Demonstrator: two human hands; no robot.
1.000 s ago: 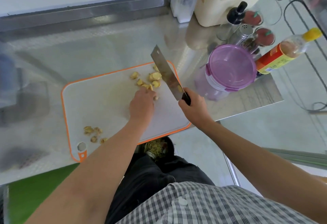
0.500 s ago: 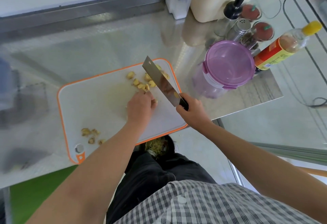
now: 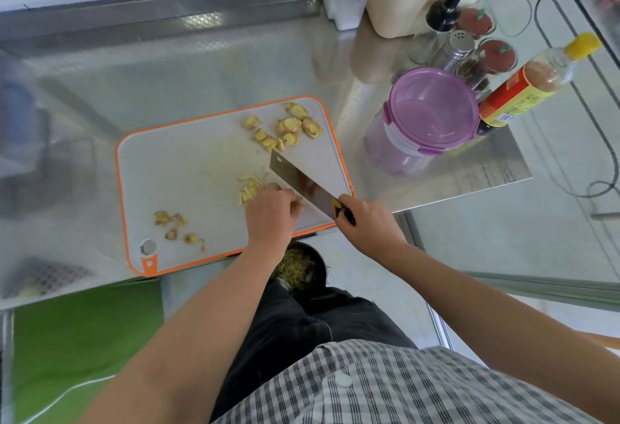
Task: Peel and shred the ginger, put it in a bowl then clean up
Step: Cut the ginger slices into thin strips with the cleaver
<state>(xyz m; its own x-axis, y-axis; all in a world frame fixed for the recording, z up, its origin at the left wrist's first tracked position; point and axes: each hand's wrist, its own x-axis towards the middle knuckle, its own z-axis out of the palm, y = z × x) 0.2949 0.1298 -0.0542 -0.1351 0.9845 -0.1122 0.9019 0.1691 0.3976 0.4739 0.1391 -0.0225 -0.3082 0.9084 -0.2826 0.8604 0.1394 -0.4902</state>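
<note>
Left fingers [image 3: 288, 198] just between ginger shreds [image 3: 250, 188] and cleaver [image 3: 300, 180]

Worktop [image 3: 201, 65] brushed stainless steel, semi-glossy with reflections; cutting board [image 3: 188, 172] matt white plastic, orange rim; cleaver [image 3: 302, 182] smooth shiny metal blade; ginger [image 3: 292, 125] matt; container [image 3: 432, 108] translucent purple plastic, glossy lid; bottle [image 3: 536, 78] clear glossy plastic; shaker [image 3: 459, 44] shiny metal; shirt [image 3: 385, 386] checked woven cloth.
</note>
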